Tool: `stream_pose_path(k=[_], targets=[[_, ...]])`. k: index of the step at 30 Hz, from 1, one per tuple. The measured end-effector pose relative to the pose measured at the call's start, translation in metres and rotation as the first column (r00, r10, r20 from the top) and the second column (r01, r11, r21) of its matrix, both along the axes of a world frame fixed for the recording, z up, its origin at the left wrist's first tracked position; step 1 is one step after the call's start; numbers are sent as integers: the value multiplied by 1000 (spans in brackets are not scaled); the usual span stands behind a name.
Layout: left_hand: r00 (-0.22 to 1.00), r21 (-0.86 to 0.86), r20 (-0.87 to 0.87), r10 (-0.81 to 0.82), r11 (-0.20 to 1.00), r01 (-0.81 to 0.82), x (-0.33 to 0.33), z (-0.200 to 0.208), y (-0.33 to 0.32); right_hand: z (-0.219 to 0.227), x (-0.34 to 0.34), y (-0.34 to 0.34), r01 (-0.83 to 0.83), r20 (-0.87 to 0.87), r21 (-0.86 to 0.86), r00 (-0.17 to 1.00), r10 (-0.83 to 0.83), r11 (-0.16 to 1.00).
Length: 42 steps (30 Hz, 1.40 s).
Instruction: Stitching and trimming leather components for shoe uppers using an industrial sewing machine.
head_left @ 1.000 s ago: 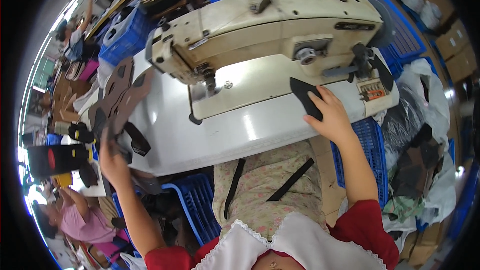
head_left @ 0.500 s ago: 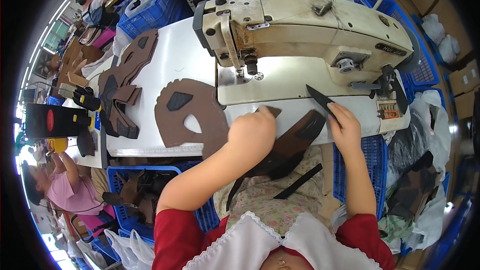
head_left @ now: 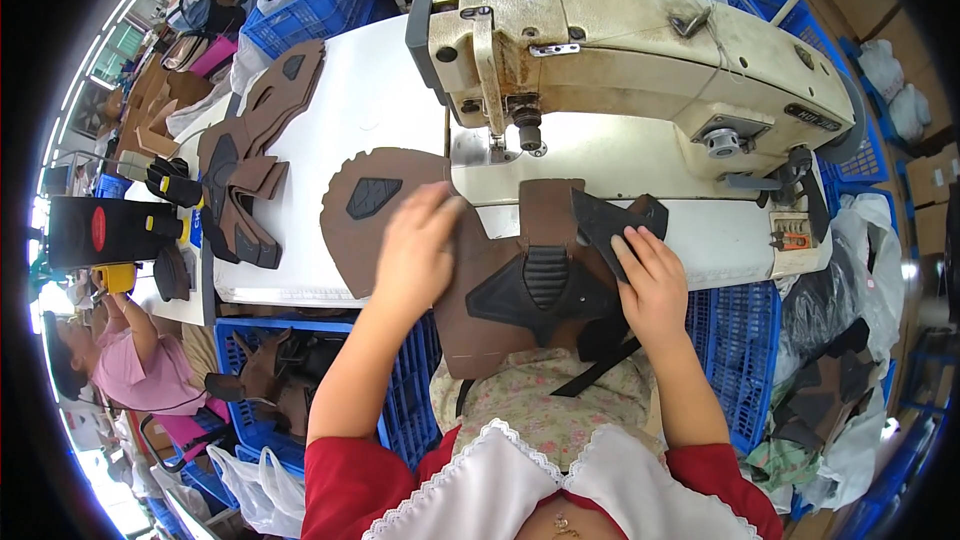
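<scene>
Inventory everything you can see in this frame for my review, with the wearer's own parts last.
Table: one, white, centre
Sewing machine: one, cream, far side of table
Large brown piece: one, brown with black patches, near edge
Black piece: one, black, overlapping the brown one
Stacked pieces: several, brown and black, table's left end
Tool: one, orange, table's right end
Crates: several, blue, around table
Plastic bags: several, whitish, both sides
Cardboard boxes: several, brown, far right
People: at least two, one in pink, left
Sleeves: two, red, lower edge
Left hand: one, bare, over large brown piece
Right hand: one, bare, on black piece
</scene>
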<state>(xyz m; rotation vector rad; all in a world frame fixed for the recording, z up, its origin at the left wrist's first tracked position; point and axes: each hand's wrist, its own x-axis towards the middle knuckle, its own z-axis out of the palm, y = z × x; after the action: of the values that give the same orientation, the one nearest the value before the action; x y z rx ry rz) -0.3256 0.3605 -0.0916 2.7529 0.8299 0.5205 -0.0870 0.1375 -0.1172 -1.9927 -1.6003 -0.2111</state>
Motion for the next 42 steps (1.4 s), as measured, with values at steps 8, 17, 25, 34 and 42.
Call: stream_pose_path(k=[8, 17, 25, 34, 42], targets=[[935, -97, -220, 277, 948, -303, -41, -24, 7, -14, -1, 4, 75, -34, -32, 996, -76, 997], [837, -305, -546, -36, 939, -158, -44, 14, 42, -11, 3, 6, 82, -71, -68, 994, -87, 994], [725, -98, -646, -240, 967, 233, -15, 45, 4, -12, 15, 5, 32, -117, -73, 992, -40, 997], [770, -111, -421, -479, 870, 481, 10, 33, 0, 21, 32, 12, 52, -230, 33, 972, -43, 998], [811, -43, -397, -430, 891, 452, 23, 24, -23, 57, -6, 114, 101, 258, -306, 966, -19, 947]])
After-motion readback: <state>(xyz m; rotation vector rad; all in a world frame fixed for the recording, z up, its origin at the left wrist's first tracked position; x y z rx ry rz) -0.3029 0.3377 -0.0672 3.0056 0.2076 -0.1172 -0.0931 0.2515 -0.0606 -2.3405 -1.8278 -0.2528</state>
